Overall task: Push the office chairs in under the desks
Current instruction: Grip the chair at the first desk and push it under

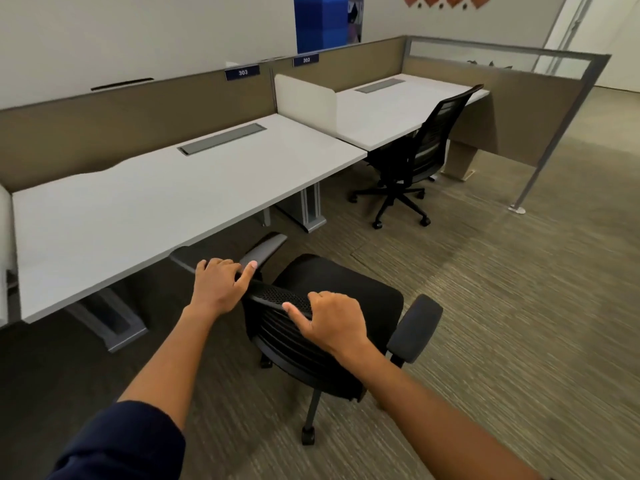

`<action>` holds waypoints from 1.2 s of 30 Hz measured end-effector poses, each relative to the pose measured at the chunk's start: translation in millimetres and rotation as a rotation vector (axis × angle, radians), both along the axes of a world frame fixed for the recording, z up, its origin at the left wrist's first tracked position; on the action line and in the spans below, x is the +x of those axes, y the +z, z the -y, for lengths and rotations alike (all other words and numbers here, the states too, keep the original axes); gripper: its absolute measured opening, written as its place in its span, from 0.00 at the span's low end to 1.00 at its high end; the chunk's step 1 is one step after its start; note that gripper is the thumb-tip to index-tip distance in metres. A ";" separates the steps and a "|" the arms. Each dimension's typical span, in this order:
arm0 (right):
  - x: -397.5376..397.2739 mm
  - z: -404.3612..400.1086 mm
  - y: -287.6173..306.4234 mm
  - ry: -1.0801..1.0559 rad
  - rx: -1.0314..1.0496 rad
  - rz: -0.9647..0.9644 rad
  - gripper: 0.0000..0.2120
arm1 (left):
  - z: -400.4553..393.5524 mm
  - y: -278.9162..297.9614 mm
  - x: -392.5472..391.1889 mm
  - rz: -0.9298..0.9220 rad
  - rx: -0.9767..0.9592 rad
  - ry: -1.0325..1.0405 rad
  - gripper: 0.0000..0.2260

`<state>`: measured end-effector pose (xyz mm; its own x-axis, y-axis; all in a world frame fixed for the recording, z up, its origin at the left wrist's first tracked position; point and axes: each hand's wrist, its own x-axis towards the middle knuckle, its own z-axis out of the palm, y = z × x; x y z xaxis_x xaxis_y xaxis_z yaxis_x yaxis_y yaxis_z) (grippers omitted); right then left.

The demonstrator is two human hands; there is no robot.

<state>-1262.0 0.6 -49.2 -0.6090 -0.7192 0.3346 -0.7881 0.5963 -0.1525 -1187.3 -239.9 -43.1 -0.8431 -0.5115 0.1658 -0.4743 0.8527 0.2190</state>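
Observation:
A black office chair [343,289] stands on the carpet just in front of the near white desk [138,202], turned at an angle, its left armrest close to the desk's front edge. My left hand [218,282] grips the left end of the chair's backrest top. My right hand [332,320] grips the right end of the same top edge. A second black office chair [419,147] stands at the far white desk [391,112], its seat partly under the desktop and its back sticking out.
Tan partition panels [104,133] run behind both desks and wrap around the far right, ending at a metal post [540,168] with a floor foot. Grey desk legs [311,206] stand under the near desk. Open carpet lies to the right.

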 end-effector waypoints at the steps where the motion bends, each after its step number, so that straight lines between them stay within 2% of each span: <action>1: -13.7 -4.3 0.9 0.001 0.009 -0.005 0.36 | -5.6 1.1 -4.6 0.006 0.010 0.008 0.25; 6: -75.8 -20.8 1.3 -0.025 0.063 -0.009 0.34 | -27.0 -0.2 -29.2 0.018 0.043 0.035 0.26; 13: -149.3 -12.0 2.6 -0.042 0.144 -0.005 0.36 | -28.8 -9.0 -64.3 -0.013 0.009 0.037 0.22; 29: -225.6 133.3 -2.8 0.073 0.190 -0.009 0.37 | 109.4 -6.3 -132.8 0.028 0.062 0.136 0.24; 36: -277.1 163.9 -1.8 0.070 0.214 -0.051 0.35 | 124.7 -10.8 -156.7 0.005 0.056 0.153 0.23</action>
<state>-1539.1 -163.3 -51.0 -0.5408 -0.8172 0.1991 -0.8324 0.5540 0.0128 -1344.1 -364.6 -53.8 -0.7556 -0.6422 0.1290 -0.5988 0.7571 0.2612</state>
